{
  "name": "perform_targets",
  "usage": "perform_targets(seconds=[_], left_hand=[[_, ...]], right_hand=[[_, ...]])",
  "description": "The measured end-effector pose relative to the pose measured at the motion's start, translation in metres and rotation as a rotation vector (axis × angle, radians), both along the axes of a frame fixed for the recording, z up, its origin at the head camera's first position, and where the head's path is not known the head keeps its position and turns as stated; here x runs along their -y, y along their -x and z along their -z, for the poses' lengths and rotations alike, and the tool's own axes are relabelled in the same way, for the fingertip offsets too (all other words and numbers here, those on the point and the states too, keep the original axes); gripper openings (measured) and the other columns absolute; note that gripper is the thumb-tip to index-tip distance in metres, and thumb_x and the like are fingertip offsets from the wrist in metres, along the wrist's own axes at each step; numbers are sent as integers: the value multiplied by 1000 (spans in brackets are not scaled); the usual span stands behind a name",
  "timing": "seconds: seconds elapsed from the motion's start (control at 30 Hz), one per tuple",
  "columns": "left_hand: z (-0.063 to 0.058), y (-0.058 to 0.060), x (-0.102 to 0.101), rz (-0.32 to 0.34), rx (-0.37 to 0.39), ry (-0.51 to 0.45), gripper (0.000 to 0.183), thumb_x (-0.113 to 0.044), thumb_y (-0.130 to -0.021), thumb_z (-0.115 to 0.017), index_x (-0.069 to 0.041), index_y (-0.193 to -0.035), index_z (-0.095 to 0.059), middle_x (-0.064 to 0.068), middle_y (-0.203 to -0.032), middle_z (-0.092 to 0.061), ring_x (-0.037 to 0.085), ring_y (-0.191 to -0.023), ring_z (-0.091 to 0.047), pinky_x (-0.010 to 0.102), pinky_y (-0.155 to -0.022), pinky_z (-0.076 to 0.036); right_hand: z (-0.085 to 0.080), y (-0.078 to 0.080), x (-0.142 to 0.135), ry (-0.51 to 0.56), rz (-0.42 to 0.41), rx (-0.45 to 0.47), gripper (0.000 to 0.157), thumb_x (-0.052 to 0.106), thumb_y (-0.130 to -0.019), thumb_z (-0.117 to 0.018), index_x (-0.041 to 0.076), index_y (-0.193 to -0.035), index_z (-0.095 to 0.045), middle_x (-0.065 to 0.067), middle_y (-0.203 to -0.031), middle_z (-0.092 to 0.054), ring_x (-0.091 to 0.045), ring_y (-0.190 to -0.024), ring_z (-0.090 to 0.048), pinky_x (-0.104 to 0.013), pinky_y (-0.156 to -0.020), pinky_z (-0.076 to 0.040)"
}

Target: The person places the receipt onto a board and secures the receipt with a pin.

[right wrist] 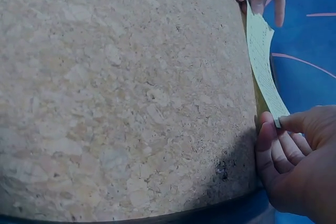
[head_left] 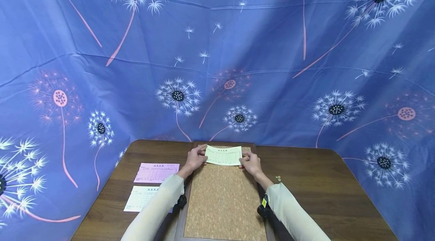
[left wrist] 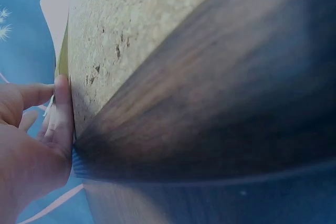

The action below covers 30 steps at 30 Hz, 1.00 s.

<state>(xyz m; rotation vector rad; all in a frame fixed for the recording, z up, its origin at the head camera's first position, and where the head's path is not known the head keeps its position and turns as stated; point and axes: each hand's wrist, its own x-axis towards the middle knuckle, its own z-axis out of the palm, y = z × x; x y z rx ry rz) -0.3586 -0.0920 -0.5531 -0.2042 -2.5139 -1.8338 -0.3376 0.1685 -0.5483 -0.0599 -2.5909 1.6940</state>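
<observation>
A pale green printed form point(head_left: 223, 156) is held at the far end of a wood-framed cork board point(head_left: 222, 199). My left hand point(head_left: 196, 158) pinches its left edge between thumb and fingers. At the right edge, my right hand point(head_left: 251, 164) has the same kind of pinch, seen closely in the right wrist view, where the sheet point(right wrist: 264, 59) bows between the two hands. In the left wrist view, my left hand point(left wrist: 39, 145) is by the board's frame, and the paper shows edge-on. Whether the sheet touches the cork cannot be told.
Left of the board, a pink form point(head_left: 157, 173) lies on the brown table point(head_left: 312, 188), with a white form point(head_left: 139, 198) nearer, partly behind my left sleeve. A few small pins or beads point(head_left: 278, 178) lie right of the board. A blue dandelion-print cloth point(head_left: 217, 44) hangs behind.
</observation>
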Motion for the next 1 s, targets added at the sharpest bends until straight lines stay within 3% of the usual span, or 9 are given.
perform_targets(seconds=[0.1, 0.27, 0.47, 0.87, 1.0], left_hand=[[0, 1, -2, -15, -64, 51, 57, 15, -81, -62, 8, -138, -58, 30, -106, -68, 10, -65, -62, 31, -58, -61], [-2, 1, -3, -22, -102, 127, 55, 14, -78, -61, 7, -132, -63, 29, -97, -67, 18, -62, -66, 32, -55, -61], [-3, 0, -2, -50, -156, 284, 49, 6, -76, -65, 3, -125, -70, 21, -95, -73, 19, -77, -63, 36, -76, -56], [-8, 0, 4, 32, -101, 346, 49, -1, -79, -70, 5, -128, -67, 8, -86, -66, 16, -79, -54, 33, -81, -49], [-11, 2, 7, 85, -94, 363, 51, 0, -79, -70, 6, -130, -65, 8, -83, -64, 14, -73, -50, 26, -71, -45]], right_hand=[[1, 3, 0, -32, -6, -29, 41, -2, -92, -65, -11, -132, -59, -24, -87, -75, -20, -59, -71, -27, -51, -57], [2, 4, 1, -80, 16, -36, 43, -2, -90, -65, -9, -132, -61, -20, -83, -75, -14, -54, -68, -23, -47, -54], [3, 3, 4, -126, 23, -25, 43, 0, -90, -63, -8, -133, -61, -18, -78, -73, -12, -51, -65, -23, -44, -51], [4, 5, 3, -127, 26, -22, 43, -2, -88, -64, -7, -130, -63, -9, -67, -70, -10, -48, -62, -23, -43, -51], [3, 5, 1, -111, 18, -4, 43, -2, -88, -65, -7, -131, -63, -6, -67, -68, -11, -50, -63, -23, -45, -52]])
